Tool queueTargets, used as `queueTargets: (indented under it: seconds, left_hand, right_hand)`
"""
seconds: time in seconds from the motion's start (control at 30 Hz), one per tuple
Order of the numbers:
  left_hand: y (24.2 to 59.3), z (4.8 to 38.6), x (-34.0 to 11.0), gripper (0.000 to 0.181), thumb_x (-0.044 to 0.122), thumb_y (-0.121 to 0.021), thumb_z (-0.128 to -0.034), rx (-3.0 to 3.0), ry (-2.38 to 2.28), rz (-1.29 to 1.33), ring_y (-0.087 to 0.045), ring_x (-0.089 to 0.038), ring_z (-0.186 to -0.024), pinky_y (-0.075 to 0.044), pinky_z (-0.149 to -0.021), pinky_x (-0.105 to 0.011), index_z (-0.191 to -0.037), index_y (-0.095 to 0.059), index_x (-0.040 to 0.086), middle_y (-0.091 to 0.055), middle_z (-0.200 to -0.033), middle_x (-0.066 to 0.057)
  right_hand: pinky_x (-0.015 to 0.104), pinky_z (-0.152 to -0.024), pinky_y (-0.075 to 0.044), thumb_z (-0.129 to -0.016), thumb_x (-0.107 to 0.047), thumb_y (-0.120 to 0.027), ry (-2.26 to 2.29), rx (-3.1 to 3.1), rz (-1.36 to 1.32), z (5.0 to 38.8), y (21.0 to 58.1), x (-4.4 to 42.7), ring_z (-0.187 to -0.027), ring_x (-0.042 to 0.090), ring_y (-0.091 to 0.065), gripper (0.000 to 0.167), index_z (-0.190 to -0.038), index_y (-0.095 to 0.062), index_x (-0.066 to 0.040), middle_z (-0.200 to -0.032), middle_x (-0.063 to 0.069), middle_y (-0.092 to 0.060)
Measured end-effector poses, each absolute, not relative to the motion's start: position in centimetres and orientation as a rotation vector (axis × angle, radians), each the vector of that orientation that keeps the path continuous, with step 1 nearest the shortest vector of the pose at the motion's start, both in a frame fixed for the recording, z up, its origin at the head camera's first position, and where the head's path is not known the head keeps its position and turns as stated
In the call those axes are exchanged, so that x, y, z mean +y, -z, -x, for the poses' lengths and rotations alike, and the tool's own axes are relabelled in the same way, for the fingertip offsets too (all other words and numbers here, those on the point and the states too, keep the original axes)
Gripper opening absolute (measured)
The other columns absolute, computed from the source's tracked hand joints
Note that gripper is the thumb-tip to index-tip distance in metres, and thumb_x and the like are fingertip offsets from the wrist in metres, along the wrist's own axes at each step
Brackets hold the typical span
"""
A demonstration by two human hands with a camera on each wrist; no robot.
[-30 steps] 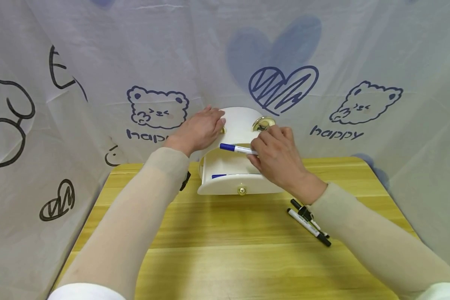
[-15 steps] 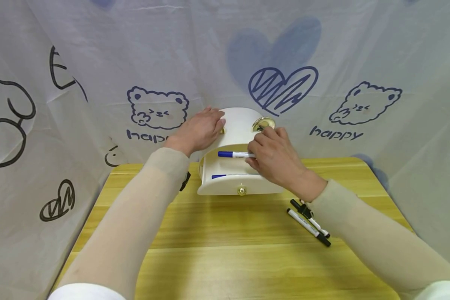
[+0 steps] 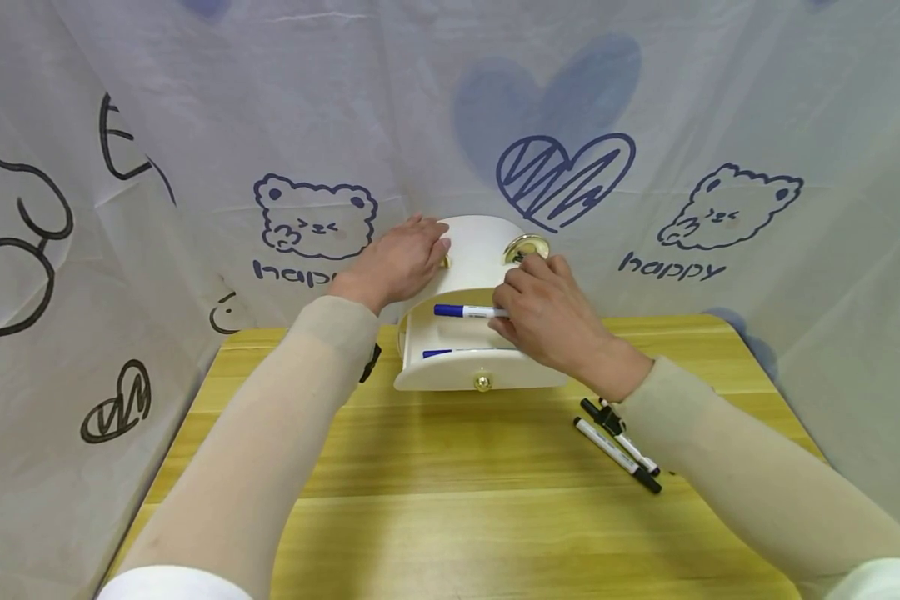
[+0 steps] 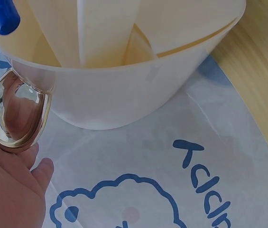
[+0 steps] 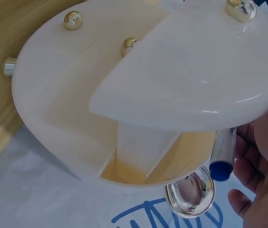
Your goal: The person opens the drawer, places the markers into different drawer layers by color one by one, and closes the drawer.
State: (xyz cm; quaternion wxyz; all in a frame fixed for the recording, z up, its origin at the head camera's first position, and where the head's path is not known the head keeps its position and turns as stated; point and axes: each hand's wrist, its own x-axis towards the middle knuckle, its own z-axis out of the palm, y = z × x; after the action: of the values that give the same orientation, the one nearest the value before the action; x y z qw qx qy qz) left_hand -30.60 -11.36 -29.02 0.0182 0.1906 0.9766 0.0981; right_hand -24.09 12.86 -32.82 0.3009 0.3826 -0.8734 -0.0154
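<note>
A white rounded drawer box [image 3: 480, 242] with gold ear-shaped trims stands at the table's far side, its drawer pulled out. My left hand [image 3: 397, 262] rests on the box's upper left, against a gold ear [image 4: 21, 111] in the left wrist view. With my right hand [image 3: 547, 312] I pinch a white marker with a blue cap [image 3: 450, 310], held level above the drawer [image 3: 435, 375]. Its blue end [image 5: 221, 171] shows beside my fingers in the right wrist view. A second blue-capped marker [image 3: 437, 353] lies inside the drawer, partly hidden by the drawer front.
Black-and-white markers [image 3: 607, 450] lie on the wooden table [image 3: 450, 500] to the right, partly beneath my right forearm. A gold knob [image 3: 482, 382] projects from the drawer front. Behind the box hangs a printed cloth [image 3: 450, 108].
My right hand has lowered slightly and shifted a little left, turning the marker from tilted to nearly level over the drawer. The left hand and box have stayed put.
</note>
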Motion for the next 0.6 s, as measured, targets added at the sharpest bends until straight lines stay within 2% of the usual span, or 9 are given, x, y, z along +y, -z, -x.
queueTargets:
  seconds: [0.27, 0.6]
  left_hand:
    - [28.92, 30.60, -11.36, 0.059, 0.042, -0.023, -0.1162, 3.032, -0.315, -0.586, -0.014, -0.029, -0.165, -0.012, -0.137, -0.040, -0.166, -0.033, 0.012, -0.027, -0.175, -0.010]
    - [29.01, 30.66, -11.28, 0.059, 0.042, -0.022, -0.1163, 3.036, -0.322, -0.570, -0.013, -0.029, -0.165, -0.012, -0.137, -0.041, -0.167, -0.032, 0.012, -0.026, -0.175, -0.010]
  right_hand:
    - [0.044, -0.079, -0.040, -0.091, -0.039, -0.084, 0.045, -2.360, -1.020, 24.07, 32.72, 12.83, -0.094, 0.031, -0.052, 0.031, -0.095, -0.075, -0.009, -0.089, 0.006, -0.067]
    - [0.046, -0.077, -0.043, -0.095, -0.032, -0.079, -0.127, -2.240, -0.951, 23.65, 33.08, 12.80, -0.095, 0.034, -0.056, 0.028, -0.100, -0.074, -0.005, -0.095, 0.011, -0.070]
